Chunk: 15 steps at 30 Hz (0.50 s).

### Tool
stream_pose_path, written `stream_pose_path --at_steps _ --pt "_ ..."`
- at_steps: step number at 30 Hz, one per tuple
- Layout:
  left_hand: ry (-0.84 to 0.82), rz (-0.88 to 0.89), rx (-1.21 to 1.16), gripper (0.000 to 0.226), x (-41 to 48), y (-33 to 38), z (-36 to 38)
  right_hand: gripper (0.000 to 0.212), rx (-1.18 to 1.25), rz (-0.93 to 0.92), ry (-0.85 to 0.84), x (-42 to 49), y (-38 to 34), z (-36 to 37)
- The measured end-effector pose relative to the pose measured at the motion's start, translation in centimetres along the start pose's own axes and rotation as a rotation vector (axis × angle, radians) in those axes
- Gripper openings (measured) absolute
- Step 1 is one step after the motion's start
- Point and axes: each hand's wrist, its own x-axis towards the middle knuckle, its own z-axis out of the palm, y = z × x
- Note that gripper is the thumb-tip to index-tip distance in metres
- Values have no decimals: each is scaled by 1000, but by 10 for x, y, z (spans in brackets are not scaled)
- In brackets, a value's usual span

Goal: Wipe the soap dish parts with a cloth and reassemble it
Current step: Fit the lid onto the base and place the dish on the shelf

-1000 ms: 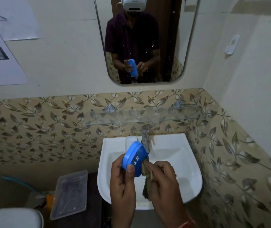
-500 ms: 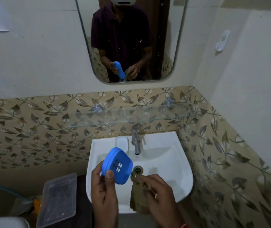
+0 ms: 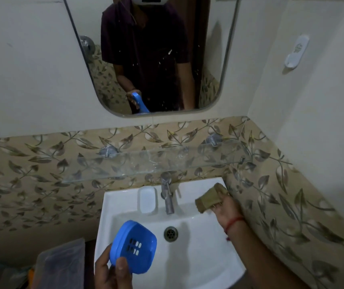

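My left hand [image 3: 112,272] grips a blue soap dish part [image 3: 133,247] over the near left rim of the white sink [image 3: 219,263]. The part is tilted and shows a cluster of drain slots. My thumb lies on its lower edge. My right hand [image 3: 224,211] is stretched out to the sink's back right corner and holds a folded brown cloth [image 3: 210,197] against the rim there, right of the tap [image 3: 166,192]. A white moulded soap recess [image 3: 147,200] sits left of the tap.
A glass shelf [image 3: 152,161] juts out above the tap. A mirror [image 3: 150,55] hangs above it and reflects me. A clear plastic box [image 3: 60,268] stands left of the sink. The tiled side wall [image 3: 292,205] is close on the right.
My right hand has left the blue part and carried the cloth away to the sink's back right corner. My left hand has lowered the blue part a little.
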Motion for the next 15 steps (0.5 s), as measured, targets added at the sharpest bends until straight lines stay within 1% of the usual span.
stream_pose_path --at_steps 1,2,4,6,7,9,10,12,13,14,15 --pt "-1 -5 25 30 -1 -4 0 21 18 30 15 13 -4 10" --pt "26 -1 27 29 -3 -3 4 25 30 41 24 25 -6 19" --pt "66 7 21 55 0 -3 10 31 40 24 4 43 -8 31" --pt "95 12 60 71 7 1 18 31 4 56 -16 46 -9 39" --pt "111 25 65 75 11 3 20 29 -45 70 -21 45 -10 40" --pt "144 32 85 74 16 7 19 27 -216 89 -11 50 -10 37" --pt "153 37 86 71 18 9 16 27 -312 68 6 57 -10 35" --pt "170 54 84 64 21 11 12 39 -490 -3 78 69 -10 31" --pt "187 53 60 55 22 12 10 47 -602 -50 109 74 -7 30" --pt "206 43 16 37 23 11 8 58 -713 -109 159 83 1 26" --pt "226 4 -4 13 25 12 6 68 -832 -206 236 84 8 26"
